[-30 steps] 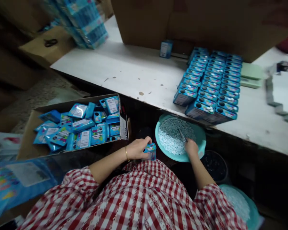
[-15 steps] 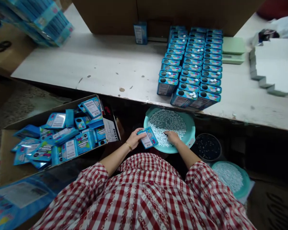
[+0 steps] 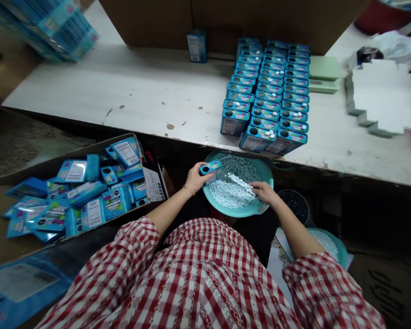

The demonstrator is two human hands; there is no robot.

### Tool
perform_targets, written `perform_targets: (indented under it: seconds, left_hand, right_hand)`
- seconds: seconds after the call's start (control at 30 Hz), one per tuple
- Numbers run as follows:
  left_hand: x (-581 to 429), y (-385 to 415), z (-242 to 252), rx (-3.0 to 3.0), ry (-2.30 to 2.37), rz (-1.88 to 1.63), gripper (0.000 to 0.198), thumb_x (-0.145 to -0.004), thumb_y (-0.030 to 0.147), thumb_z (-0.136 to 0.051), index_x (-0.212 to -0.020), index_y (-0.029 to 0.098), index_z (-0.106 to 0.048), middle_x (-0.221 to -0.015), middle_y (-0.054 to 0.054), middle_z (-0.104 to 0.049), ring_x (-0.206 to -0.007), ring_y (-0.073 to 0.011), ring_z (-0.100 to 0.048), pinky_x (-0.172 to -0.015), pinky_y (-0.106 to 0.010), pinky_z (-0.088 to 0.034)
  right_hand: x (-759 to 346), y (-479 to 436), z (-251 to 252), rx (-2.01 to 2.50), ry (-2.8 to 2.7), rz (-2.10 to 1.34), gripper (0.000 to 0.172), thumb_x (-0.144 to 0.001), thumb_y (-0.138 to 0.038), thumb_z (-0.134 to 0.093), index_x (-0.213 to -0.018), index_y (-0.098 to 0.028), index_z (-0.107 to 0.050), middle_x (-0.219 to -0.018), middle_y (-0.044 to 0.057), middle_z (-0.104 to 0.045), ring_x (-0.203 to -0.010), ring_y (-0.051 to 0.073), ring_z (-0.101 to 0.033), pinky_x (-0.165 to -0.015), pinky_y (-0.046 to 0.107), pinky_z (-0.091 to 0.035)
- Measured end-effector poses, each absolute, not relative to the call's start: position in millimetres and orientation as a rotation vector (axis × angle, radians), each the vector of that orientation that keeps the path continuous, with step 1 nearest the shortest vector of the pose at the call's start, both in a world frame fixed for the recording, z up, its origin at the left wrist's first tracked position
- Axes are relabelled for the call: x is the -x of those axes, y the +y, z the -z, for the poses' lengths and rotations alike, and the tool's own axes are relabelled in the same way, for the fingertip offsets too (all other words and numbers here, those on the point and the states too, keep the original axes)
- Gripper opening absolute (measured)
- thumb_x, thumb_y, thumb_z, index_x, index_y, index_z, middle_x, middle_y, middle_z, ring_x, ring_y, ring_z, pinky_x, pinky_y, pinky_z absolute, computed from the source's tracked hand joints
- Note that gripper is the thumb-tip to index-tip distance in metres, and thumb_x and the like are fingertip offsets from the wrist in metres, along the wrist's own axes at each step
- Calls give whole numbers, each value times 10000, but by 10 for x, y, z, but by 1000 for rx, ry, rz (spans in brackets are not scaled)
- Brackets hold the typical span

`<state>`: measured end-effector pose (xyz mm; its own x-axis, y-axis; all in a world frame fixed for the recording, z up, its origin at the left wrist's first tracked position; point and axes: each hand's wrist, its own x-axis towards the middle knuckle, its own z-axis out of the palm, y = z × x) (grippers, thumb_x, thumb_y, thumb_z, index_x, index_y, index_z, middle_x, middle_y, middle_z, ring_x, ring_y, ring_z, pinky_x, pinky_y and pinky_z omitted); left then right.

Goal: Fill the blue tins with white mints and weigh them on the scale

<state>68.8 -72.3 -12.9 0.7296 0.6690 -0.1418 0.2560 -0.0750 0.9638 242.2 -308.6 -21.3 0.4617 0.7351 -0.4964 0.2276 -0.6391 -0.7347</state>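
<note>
My left hand [image 3: 195, 179] is closed around a small blue candy box [image 3: 212, 168], held upright with a round dark opening on its top. In my right hand [image 3: 265, 192] is a scoop [image 3: 240, 183] heaped with small white candies; its handle is mostly hidden by my fingers. The scoop's tip points toward the box, a short gap apart. Both hands are over a turquoise basin [image 3: 233, 213] holding many loose white candies [image 3: 222, 195].
Rows of blue boxes [image 3: 266, 93] stand on the white table [image 3: 144, 87], some with candies on top. A carton [image 3: 133, 137] of blue boxes lies at left. Stacked white card [image 3: 383, 96], a green scale [image 3: 324, 68], a dark bowl [image 3: 295, 206] and another turquoise basin [image 3: 342, 253] are at right.
My right hand has lifted the scoop out of the candies, now loaded. My left hand has raised the box and turned it upright, its opening facing up.
</note>
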Motion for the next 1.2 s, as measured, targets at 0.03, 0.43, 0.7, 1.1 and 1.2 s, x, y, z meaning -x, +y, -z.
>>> perform_targets:
  seconds: [0.03, 0.43, 0.7, 1.1, 1.2]
  left_hand:
    - [-752, -752, 127, -1736, 728, -394, 414, -600, 264, -714, -975, 168, -567, -853, -6, -612, -779, -149, -567, -759, -280, -453]
    - [-1076, -1137, 287, -2213, 427, -125, 418, -673, 72, -581, -1067, 206, -546, -1052, -72, -616, -1030, -254, -552, -919, -388, -414]
    - [-986, -1095, 333, -2087, 498, -233, 368, -688, 118, -607, -1042, 203, -554, -1025, -67, -621, -988, -232, -572, -909, -367, -422]
    - [-725, -1023, 777, -1834, 815, -670, 392, -701, 334, -651, -1035, 183, -514, -880, -28, -625, -749, -152, -595, -703, -280, -473]
    - [-753, -1030, 830, -1824, 856, -691, 391, -710, 328, -643, -1045, 182, -504, -882, -30, -620, -756, -151, -593, -704, -276, -472]
  right_hand:
    - [-2455, -3102, 126, 2096, -765, -1114, 374, -680, -182, -478, -985, -102, -679, -781, 22, -676, -710, 143, -582, -689, 235, -453]
    - [-2405, -2449, -775, 2612, -1366, -927, 297, -740, -145, -537, -981, -193, -703, -857, 22, -686, -864, 177, -606, -785, 258, -422]
    - [-2299, -2468, -1016, 2845, -1526, -814, 296, -826, -172, -460, -1041, -185, -663, -977, 95, -658, -927, 232, -601, -798, 323, -428]
    - [-1890, -2614, 638, 2773, -1290, -959, 369, -847, -69, -359, -1101, -127, -622, -1114, 130, -627, -1011, 187, -555, -805, 231, -420]
    - [-1938, -2672, 769, 2577, -1305, -1095, 389, -794, -31, -409, -1058, -158, -665, -1109, 93, -643, -1025, 193, -564, -849, 244, -419]
